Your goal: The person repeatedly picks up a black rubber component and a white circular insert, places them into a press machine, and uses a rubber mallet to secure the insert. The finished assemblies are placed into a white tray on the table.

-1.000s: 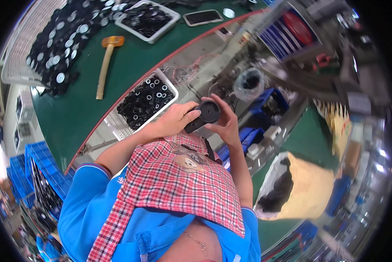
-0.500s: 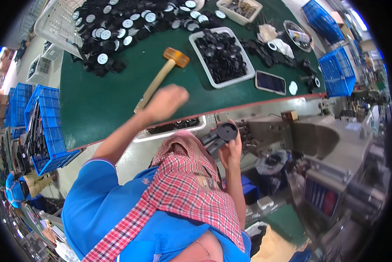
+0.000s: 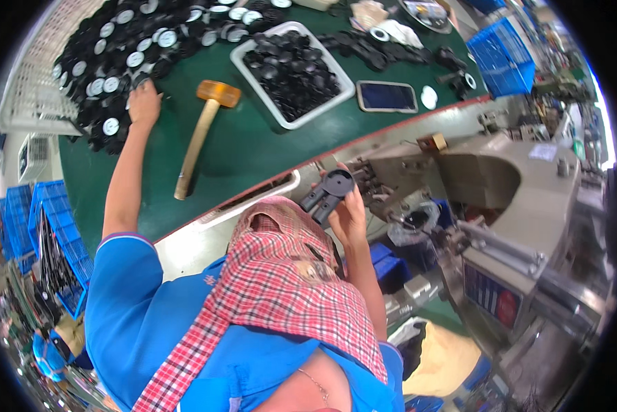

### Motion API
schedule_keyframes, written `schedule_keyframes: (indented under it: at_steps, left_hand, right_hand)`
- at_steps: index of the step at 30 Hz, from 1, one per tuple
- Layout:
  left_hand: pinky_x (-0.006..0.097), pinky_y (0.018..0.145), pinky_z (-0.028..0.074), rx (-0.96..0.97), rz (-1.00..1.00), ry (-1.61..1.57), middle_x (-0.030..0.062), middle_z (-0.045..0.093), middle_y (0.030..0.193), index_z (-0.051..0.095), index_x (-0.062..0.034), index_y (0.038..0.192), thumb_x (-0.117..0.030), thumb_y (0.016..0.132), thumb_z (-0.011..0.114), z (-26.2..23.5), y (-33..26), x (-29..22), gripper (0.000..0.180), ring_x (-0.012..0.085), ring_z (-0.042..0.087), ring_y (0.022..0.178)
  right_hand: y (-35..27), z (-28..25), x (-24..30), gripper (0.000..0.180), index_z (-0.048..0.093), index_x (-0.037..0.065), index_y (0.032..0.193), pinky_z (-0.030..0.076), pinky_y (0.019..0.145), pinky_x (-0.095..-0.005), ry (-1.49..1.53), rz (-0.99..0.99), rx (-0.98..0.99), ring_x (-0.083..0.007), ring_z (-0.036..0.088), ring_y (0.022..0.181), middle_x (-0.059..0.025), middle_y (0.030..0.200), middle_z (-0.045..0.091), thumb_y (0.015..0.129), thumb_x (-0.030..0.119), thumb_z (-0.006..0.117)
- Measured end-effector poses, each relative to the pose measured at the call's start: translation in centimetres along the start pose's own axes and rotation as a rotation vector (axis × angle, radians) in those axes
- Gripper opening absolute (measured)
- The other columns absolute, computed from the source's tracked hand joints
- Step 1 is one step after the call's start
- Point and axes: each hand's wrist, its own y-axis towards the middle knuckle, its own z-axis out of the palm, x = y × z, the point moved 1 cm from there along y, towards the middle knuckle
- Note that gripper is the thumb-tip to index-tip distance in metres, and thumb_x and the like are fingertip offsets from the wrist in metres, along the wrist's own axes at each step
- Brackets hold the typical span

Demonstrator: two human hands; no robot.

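At the near edge of a heap of black round parts with white disc faces [image 3: 166, 38], my left hand [image 3: 144, 106] reaches far forward. Its fingers are bent around a dark round part in the heap, partly hidden by the hand. Close to my body, my right hand [image 3: 350, 214] holds a black plastic fitting [image 3: 337, 184] with a round cup at one end and two prongs at the other. The cup faces up. A mallet [image 3: 202, 134] with an orange head and wooden handle lies on the green table [image 3: 253, 147], right of my left hand.
A white tray of small black parts [image 3: 238, 58] stands beyond the mallet. A phone [image 3: 387, 97] and a white disc [image 3: 429, 97] lie right of it. A large machine [image 3: 514, 172] stands at the right. Blue crates [image 3: 504, 55] flank the table.
My left hand has moved forward and left, from above the mallet's handle to the heap. My right hand keeps the black fitting near my body. The view has shifted.
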Motion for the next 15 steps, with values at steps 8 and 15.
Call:
schedule_keyframes:
  at_steps: [8, 15]
  left_hand:
    - [0.035, 0.088, 0.052, 0.266, 0.102, -1.37, 0.0103, 0.062, 0.119, 0.055, -0.0059, 0.129, -0.011, 0.083, 0.075, -23.2, -6.4, -17.4, 0.051, 0.0228, 0.062, 0.105]
    - [0.04, 0.094, 0.047, 0.097, 0.681, -1.593, 0.0191, 0.05, 0.124, 0.047, -0.0021, 0.144, -0.034, 0.09, 0.069, -30.6, -14.6, -29.9, 0.066, 0.0341, 0.056, 0.109]
  right_hand:
    - [-2.2, -0.6, 1.8, 0.083, 0.026, 0.004, 0.154, 0.047, 0.105, -0.0469, -0.093, -0.13, 0.022, -0.0359, 0.056, 0.126, -0.0203, 0.143, 0.049, 0.091, 0.03, 0.074]
    - [-5.2, 0.4, 3.0, 0.079, 0.034, -0.003, 0.151, 0.044, 0.107, -0.0347, -0.593, -0.355, -0.063, -0.0211, 0.051, 0.129, -0.0129, 0.143, 0.047, 0.086, 0.012, 0.076]
